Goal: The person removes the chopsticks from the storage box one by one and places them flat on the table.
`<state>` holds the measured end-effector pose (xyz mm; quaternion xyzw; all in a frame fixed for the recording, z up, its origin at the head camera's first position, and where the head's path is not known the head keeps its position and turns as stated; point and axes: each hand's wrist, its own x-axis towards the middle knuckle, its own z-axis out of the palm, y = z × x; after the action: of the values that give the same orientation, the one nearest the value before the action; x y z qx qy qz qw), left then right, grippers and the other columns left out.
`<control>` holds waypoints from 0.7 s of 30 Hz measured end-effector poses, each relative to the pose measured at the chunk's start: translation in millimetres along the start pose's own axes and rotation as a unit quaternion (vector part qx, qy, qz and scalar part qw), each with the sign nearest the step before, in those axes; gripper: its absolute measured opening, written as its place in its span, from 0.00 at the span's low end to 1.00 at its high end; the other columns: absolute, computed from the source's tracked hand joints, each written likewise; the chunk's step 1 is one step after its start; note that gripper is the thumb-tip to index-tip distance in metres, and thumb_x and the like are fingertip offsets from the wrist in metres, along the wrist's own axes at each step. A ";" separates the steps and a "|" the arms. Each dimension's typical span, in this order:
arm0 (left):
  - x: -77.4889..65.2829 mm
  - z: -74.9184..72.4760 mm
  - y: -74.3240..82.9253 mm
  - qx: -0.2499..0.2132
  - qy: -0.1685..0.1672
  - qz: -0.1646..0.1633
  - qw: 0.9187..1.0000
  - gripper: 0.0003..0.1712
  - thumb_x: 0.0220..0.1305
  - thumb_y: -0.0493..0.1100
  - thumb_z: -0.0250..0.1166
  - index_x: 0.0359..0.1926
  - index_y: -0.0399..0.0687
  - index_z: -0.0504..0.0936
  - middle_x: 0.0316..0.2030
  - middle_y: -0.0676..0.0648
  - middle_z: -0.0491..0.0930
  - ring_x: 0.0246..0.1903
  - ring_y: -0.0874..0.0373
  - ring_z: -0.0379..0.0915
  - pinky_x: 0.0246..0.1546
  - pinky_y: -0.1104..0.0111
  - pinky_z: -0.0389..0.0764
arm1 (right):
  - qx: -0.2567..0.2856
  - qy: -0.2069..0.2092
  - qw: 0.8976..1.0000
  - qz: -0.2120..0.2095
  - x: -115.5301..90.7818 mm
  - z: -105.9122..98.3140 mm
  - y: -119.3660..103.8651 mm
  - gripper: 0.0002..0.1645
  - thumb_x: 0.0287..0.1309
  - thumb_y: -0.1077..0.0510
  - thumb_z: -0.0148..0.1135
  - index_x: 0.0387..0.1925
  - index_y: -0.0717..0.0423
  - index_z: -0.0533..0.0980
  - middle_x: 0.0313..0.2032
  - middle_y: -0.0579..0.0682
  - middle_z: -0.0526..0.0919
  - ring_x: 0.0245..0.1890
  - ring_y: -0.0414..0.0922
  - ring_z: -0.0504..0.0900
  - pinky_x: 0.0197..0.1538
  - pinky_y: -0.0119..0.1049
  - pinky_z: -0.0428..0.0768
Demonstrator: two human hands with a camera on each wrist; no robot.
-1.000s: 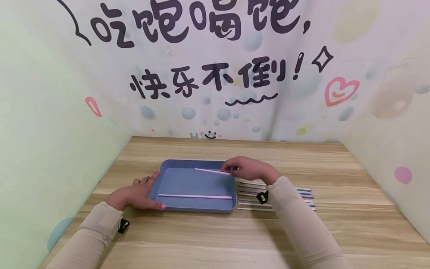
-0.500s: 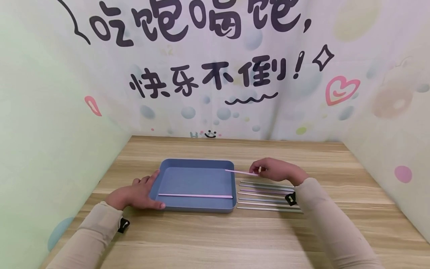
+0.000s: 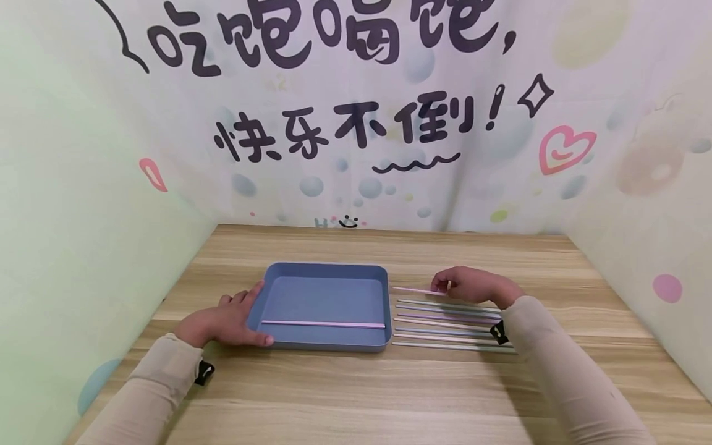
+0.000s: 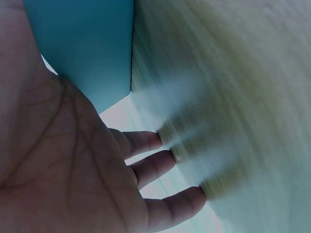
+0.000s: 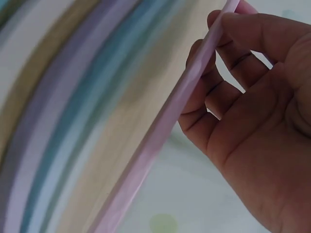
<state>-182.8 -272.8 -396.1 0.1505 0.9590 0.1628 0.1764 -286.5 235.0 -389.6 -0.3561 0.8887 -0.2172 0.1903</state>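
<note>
My right hand (image 3: 467, 285) pinches a thin pink chopstick (image 5: 160, 126) between thumb and fingertips. In the head view this chopstick lies level, just right of the tray and behind a row of others. My left hand (image 3: 236, 321) rests spread against the left side of the blue tray (image 3: 325, 347), thumb at its front corner and forefinger along its left wall. In the left wrist view several fingertips (image 4: 167, 158) touch the table beside the tray wall. Another pink chopstick (image 3: 322, 324) lies crosswise near the tray's front.
Several pastel chopsticks (image 3: 439, 329) lie parallel on the wooden table (image 3: 345, 395), right of the tray; my right wrist and sleeve cover their right ends. A printed cloth wall (image 3: 356, 198) stands behind the table, with pale walls at both sides.
My right hand has moved right and down from over the tray's back right corner, carrying the pink chopstick out beside the row. The left hand and tray have stayed put.
</note>
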 end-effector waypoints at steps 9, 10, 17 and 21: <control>-0.3 -0.7 -1.0 0.001 -0.001 -0.001 1.000 0.73 0.51 0.71 0.71 0.76 0.34 0.37 0.67 0.22 0.54 0.55 0.28 0.58 0.53 0.37 0.65 | 0.000 -0.016 0.999 0.028 1.6 7.1 12.5 0.14 0.64 0.72 0.51 0.39 0.55 0.79 0.29 0.47 0.74 0.32 0.42 0.71 0.39 0.39 0.69; -0.2 -0.7 -0.9 0.001 -0.001 -0.001 1.000 0.73 0.51 0.71 0.70 0.76 0.34 0.37 0.67 0.22 0.54 0.55 0.28 0.58 0.53 0.37 0.65 | 0.002 -0.016 1.000 0.026 1.2 7.2 13.2 0.13 0.64 0.72 0.51 0.39 0.55 0.79 0.29 0.47 0.74 0.32 0.42 0.71 0.39 0.39 0.69; 3.1 1.8 -5.9 0.001 -0.002 -0.004 1.000 0.75 0.48 0.76 0.68 0.77 0.37 0.37 0.68 0.23 0.53 0.56 0.28 0.56 0.55 0.38 0.64 | 0.000 -0.017 1.000 0.011 -0.4 8.8 14.4 0.14 0.63 0.73 0.52 0.40 0.55 0.79 0.29 0.47 0.75 0.31 0.41 0.71 0.38 0.36 0.70; 2.5 1.3 -4.3 0.001 -0.002 -0.002 1.000 0.76 0.48 0.78 0.66 0.77 0.38 0.37 0.68 0.24 0.53 0.56 0.28 0.56 0.55 0.39 0.64 | 0.003 -0.017 1.000 0.008 -1.6 9.2 13.2 0.15 0.62 0.74 0.52 0.39 0.56 0.79 0.28 0.46 0.74 0.31 0.40 0.70 0.38 0.36 0.70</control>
<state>-185.6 -275.5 -399.6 0.1494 0.9592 0.1612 0.1781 -288.2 242.4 -403.9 -0.3524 0.8874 -0.2122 0.2081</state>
